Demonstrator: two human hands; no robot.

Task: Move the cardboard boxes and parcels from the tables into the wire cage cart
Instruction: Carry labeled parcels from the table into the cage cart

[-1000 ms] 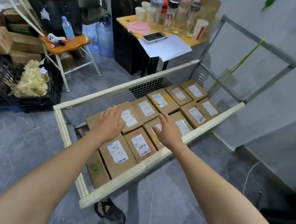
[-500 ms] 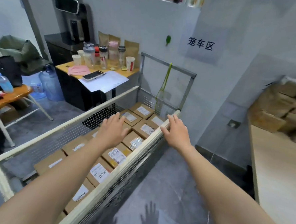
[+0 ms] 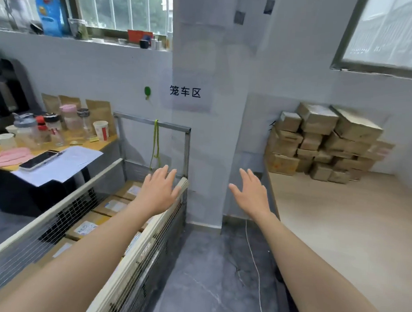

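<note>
Left hand [image 3: 158, 191] and right hand [image 3: 252, 197] are held outstretched, fingers spread, nothing grasped; brown cardboard boxes [image 3: 326, 144] are stacked at 1 o'clock, cream-railed wire cage cart [image 3: 133, 262] at 8 o'clock.

brown boxes [image 3: 321, 141], cream-railed wire cage cart [image 3: 131, 255], grey marbled floor [image 3: 207, 276], pale wood table [image 3: 355, 227].

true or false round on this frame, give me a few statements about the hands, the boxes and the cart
1. The left hand and right hand both hold nothing. True.
2. The stack of cardboard boxes stands on the floor. False: it stands on the light wooden table, against the wall.
3. The wire cage cart is empty. False: labelled boxes lie inside it.
4. A phone lies on a white sheet of paper. True.
</note>
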